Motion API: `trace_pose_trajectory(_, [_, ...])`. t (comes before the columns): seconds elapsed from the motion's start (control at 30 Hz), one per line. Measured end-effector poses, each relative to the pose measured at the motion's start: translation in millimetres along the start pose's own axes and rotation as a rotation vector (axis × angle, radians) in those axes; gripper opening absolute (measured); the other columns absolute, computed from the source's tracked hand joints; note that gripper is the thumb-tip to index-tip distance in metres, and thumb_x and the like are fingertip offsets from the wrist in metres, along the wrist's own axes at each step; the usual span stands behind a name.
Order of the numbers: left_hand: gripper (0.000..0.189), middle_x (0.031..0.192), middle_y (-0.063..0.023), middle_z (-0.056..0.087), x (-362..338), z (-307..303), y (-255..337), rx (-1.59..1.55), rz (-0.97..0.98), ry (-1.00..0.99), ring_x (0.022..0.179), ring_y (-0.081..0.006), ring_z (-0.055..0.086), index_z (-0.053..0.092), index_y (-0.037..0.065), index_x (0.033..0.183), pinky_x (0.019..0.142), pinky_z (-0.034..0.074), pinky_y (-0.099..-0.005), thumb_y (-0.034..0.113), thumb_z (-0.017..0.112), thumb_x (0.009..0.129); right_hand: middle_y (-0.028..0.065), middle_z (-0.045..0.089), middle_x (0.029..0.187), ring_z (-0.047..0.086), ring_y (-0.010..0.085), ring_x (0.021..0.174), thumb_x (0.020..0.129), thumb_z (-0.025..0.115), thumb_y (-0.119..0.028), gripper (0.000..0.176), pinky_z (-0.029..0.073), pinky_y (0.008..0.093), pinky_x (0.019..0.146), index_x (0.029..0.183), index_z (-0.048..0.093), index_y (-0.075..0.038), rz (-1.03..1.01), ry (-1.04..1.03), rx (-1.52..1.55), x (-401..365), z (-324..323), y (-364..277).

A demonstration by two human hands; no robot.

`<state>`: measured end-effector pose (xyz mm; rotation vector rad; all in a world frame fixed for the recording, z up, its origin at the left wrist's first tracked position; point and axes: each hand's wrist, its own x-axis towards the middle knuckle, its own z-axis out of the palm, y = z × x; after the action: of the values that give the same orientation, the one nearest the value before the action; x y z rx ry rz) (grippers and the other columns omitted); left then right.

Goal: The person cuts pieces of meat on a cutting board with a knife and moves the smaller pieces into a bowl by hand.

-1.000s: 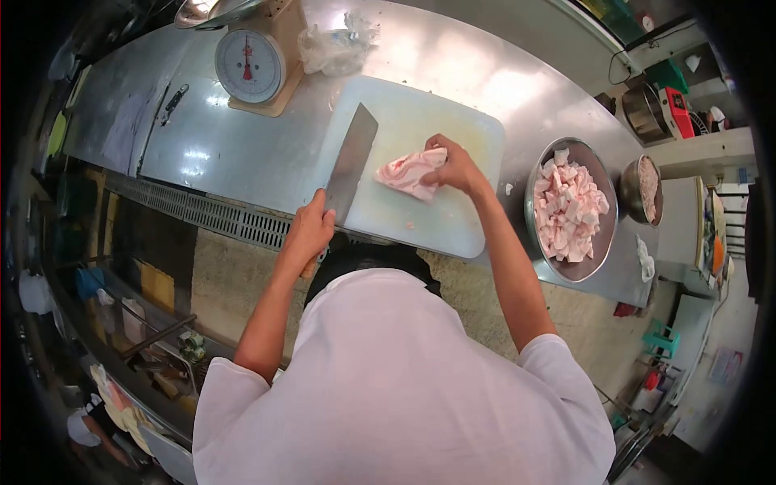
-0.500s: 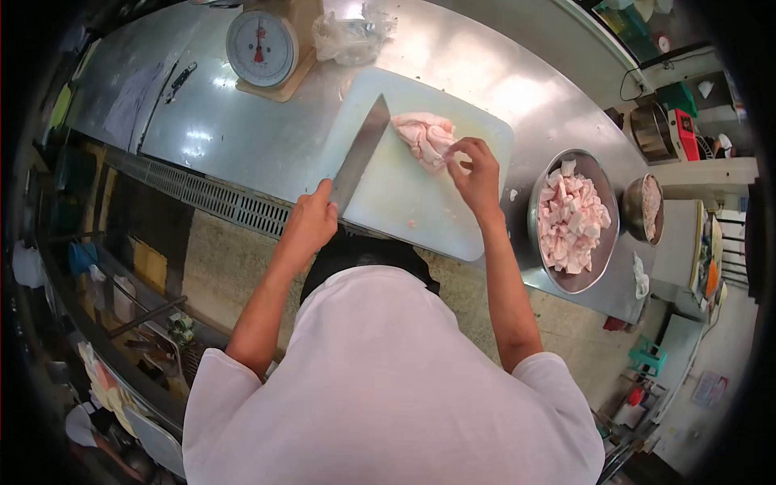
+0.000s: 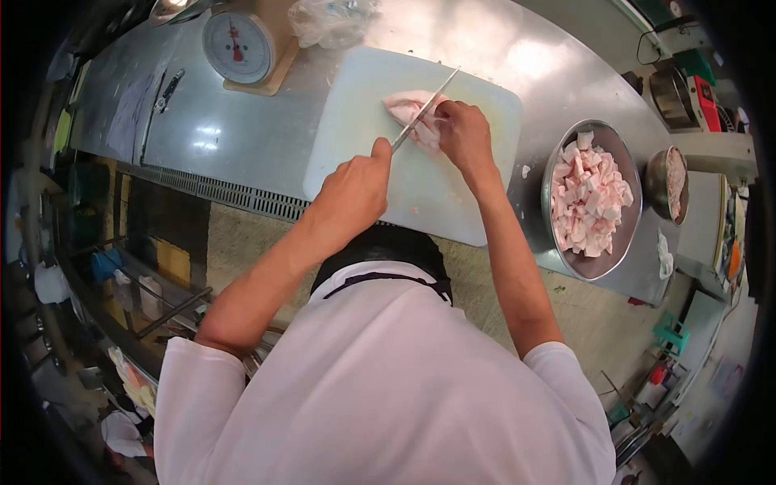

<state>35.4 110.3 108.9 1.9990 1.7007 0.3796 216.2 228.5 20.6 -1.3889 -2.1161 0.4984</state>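
Observation:
A pale pink piece of raw meat (image 3: 406, 105) lies on the white cutting board (image 3: 356, 121). My left hand (image 3: 356, 190) is closed round the handle of a large knife (image 3: 424, 109), whose blade stands edge down across the meat, its tip pointing up and to the right. At the meat's right end my right hand (image 3: 466, 139) holds it with curled fingers. To the right of the board stands a metal bowl (image 3: 630, 212) heaped with cut pale pink chunks (image 3: 588, 198).
A round dial scale (image 3: 237, 47) and a clear plastic bag (image 3: 331, 20) are at the back left. A smaller metal bowl (image 3: 656, 182) of meat sits beyond the big one. Near the table's left seam lies a small dark tool (image 3: 168, 90).
My left hand has brought the knife up and right from the board's left side onto the meat. My right hand has closed on the meat. The camera view has shifted slightly.

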Motion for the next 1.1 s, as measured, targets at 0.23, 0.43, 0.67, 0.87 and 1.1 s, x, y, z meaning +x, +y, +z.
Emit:
trace_pose_trajectory(0.23, [0.02,0.076,-0.032,0.063,78.1,35.5,-7.8,0.055,-0.026,-0.108,0.079,-0.0504,0.064,0.041,-0.007,0.1,0.069,0.052,-0.0563,-0.004,0.047,0.081,0.0145,0.069,0.086,0.061,0.035,0.083,0.071,0.063,0.003,0.017,0.05,0.043,0.077,0.087,0.068,-0.002,0.064,0.011,0.093,-1.0,2.5,1.3])
trace_pose_trajectory(0.43, [0.026,0.077,-0.0317,0.062,105.1,63.4,-37.0,-0.037,0.032,-0.049,0.078,-0.0493,0.063,0.04,-0.006,0.105,0.066,0.049,-0.0558,-0.005,0.047,0.08,0.012,0.068,0.087,0.06,0.0337,0.082,0.071,0.068,0.001,0.014,0.05,0.0422,0.075,0.084,0.068,-0.004,0.04,0.047,0.064,-7.2,4.7,-1.8])
trace_pose_trajectory(0.67, [0.023,0.07,-0.0294,0.059,10.2,58.2,-45.1,0.038,-0.173,-0.165,0.067,-0.0499,0.06,0.037,-0.003,0.105,0.061,0.044,-0.0555,0.0,0.049,0.086,0.0099,0.068,0.088,0.058,0.0316,0.083,0.069,0.069,0.002,0.016,0.049,0.0403,0.072,0.083,0.068,-0.005,0.006,0.036,0.126,-13.2,4.1,-1.1])
trace_pose_trajectory(0.87, [0.018,0.069,-0.0295,0.059,72.9,34.3,-40.5,-0.287,-0.166,-0.103,0.063,-0.052,0.057,0.039,0.0,0.104,0.055,0.042,-0.0562,0.004,0.05,0.091,0.0108,0.067,0.086,0.059,0.032,0.086,0.069,0.065,0.007,0.021,0.048,0.0411,0.076,0.086,0.068,-0.004,-0.204,-0.205,0.167,-31.1,-9.1,10.5])
trace_pose_trajectory(1.1, [0.018,0.069,-0.029,0.058,5.8,-12.3,-14.8,-0.065,-0.043,-0.167,0.071,-0.0513,0.059,0.039,-0.002,0.1,0.063,0.044,-0.0581,-0.003,0.048,0.084,0.0091,0.065,0.089,0.06,0.0309,0.086,0.071,0.065,0.006,0.017,0.05,0.0397,0.074,0.085,0.067,-0.004,0.013,0.165,0.235,-63.9,-18.1,-10.7])
